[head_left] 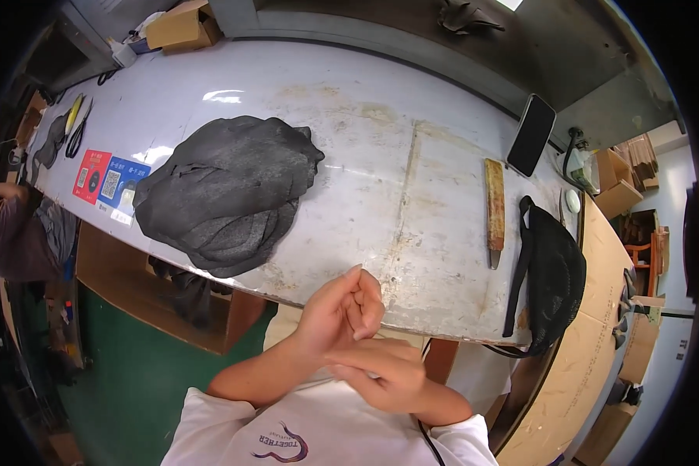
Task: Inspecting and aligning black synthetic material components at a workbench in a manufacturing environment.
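My left hand [343, 309] is raised at the table's near edge, its fingers curled in toward the palm with nothing visible in them. My right hand [388, 374] lies across just below it, fingers stretched toward my left wrist and seeming to touch it. Beyond my left hand, to the left, a heap of dark grey, thin fabric [229, 186] rests on the white tabletop [349, 225]. Neither hand touches the fabric.
To the right lie a worn, flat wooden-handled blade [495, 206], a black mesh bag [551, 279] and a leaning phone [532, 133]. Red and blue printed cards [116, 186] and scissors [78, 128] are at left. Below stands an open cardboard box [155, 291]. Another person [23, 233] is at far left.
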Tool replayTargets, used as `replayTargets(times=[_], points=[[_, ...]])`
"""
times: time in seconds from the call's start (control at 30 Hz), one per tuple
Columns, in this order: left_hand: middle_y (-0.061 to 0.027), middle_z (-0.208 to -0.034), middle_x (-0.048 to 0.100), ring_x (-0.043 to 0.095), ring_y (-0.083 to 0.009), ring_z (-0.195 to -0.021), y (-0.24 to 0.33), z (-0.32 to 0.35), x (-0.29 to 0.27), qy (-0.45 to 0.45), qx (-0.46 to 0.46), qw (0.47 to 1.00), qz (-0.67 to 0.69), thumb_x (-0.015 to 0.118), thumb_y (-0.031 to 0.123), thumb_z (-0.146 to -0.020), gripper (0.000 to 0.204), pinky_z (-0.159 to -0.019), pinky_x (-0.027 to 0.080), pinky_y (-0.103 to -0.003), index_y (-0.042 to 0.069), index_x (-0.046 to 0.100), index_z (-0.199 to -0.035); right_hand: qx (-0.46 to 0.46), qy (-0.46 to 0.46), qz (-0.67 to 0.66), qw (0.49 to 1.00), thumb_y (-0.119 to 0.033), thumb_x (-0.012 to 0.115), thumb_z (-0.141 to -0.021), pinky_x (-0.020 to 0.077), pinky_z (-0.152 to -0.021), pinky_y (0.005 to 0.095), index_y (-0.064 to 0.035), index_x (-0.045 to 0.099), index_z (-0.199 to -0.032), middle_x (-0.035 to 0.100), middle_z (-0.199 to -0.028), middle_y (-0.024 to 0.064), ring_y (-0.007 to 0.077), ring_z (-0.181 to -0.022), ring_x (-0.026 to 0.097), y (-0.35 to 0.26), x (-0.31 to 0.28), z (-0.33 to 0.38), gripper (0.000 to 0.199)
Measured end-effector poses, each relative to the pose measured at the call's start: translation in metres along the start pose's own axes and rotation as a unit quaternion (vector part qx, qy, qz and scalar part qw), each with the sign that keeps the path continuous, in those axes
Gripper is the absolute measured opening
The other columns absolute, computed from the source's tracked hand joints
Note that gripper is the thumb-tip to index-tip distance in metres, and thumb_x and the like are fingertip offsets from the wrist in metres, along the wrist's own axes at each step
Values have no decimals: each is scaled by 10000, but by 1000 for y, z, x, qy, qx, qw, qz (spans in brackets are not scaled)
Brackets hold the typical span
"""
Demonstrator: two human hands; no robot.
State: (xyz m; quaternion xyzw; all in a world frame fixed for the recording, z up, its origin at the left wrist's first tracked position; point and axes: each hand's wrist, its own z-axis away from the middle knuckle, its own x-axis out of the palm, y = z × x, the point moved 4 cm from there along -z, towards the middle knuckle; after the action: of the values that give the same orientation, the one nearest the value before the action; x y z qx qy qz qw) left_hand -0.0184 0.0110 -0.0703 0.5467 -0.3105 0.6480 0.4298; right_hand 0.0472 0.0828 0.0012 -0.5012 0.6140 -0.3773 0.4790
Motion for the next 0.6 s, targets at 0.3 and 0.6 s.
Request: replayTargets(times=[0.3, 0.6], points=[[-56, -714, 589, 524, -100, -523, 3, -14, 8, 125, 150, 878, -436, 521, 189, -988, 222, -430, 387, -224, 35, 552, -830, 161, 415, 113, 888, 11, 586, -914, 516, -564, 266, 80, 647, -957, 653, -715, 102, 152, -612, 640, -7, -194, 124, 103], [-42, -646, 582, 467, -88, -504, -37, -40, 31, 98, 58, 838, -534, 578, 275, -977, 264, -475, 367, -217, 36, 617, -872, 72, 844, -27, 531, -79, 584, -930, 549, -665, 289, -3, 640, -928, 657, -764, 71, 185, -705, 651, -2, -409, 461, 94]])
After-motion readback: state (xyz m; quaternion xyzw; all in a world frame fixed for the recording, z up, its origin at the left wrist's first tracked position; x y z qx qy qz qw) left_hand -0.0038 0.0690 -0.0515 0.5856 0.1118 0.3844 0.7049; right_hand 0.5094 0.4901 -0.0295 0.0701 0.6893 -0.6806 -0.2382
